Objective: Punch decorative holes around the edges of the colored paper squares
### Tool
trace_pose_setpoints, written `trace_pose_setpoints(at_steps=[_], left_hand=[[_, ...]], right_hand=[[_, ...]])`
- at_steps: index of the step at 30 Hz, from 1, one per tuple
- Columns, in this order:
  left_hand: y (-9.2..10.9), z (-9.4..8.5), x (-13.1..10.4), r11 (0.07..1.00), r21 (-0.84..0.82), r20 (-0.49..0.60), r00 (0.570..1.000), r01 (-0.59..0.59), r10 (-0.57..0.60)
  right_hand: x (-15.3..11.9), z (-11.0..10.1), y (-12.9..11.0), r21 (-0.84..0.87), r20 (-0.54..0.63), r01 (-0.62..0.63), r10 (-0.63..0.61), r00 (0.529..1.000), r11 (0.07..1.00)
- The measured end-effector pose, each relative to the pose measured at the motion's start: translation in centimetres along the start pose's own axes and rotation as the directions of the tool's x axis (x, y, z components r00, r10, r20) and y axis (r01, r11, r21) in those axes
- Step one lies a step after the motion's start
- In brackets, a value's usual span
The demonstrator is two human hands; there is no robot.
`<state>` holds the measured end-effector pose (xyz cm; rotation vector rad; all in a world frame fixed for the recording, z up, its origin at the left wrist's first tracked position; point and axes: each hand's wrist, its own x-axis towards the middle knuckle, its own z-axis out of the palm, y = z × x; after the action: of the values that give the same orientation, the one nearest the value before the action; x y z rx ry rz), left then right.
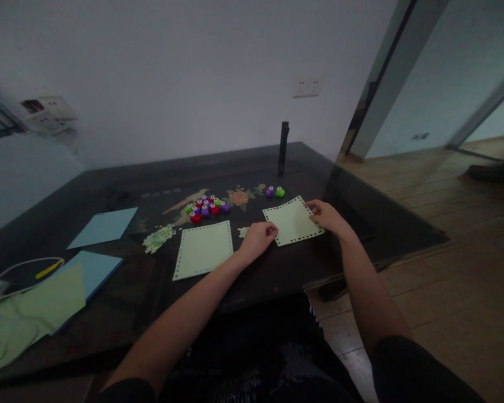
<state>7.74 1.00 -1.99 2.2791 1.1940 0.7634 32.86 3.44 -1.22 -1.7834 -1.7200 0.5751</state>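
Note:
A pale green sheet of paper (pixel 294 221) with small holes punched along its edges lies between my two hands. My left hand (pixel 258 240) is closed, its fingers pinched at the sheet's left edge. At the right edge, my right hand (pixel 325 216) grips the paper between thumb and fingers. A second pale green sheet (pixel 204 249), also with holes around its border, rests to the left of my left hand. Paper bits (pixel 242 231) lie just behind that hand, partly hidden by it. Beyond the sheets sits a cluster of small red, purple and green craft punches (pixel 205 208).
Two more punches, purple (pixel 269 192) and green (pixel 280 192), stand behind the held sheet. A black upright post (pixel 283 148) rises near the back edge. On the left are a paper-bit pile (pixel 157 239), blue sheets (pixel 105 226), green sheets (pixel 46 296) and a white cable (pixel 17 263).

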Motion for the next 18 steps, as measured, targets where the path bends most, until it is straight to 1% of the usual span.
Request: trace_pose_setpoints(at_steps=[4, 9, 18], left_hand=[[0.17, -0.1, -0.07, 1.0, 0.03, 0.024, 1.0, -0.001, 0.0], [0.29, -0.11, -0.19, 0.998, 0.052, 0.036, 0.999, -0.038, 0.036], [0.35, -0.32, -0.3, 0.998, 0.054, 0.053, 0.998, -0.03, 0.027]], right_hand=[[0.07, 0.07, 0.09, -0.03, 0.01, 0.0, 0.0, 1.0, 1.0], [0.06, 0.06, 0.18, -0.053, 0.002, -0.018, 0.018, 1.0, 0.998], [-0.15, 0.11, 0.05, -0.048, -0.026, 0.021, -0.022, 0.999, 0.999]])
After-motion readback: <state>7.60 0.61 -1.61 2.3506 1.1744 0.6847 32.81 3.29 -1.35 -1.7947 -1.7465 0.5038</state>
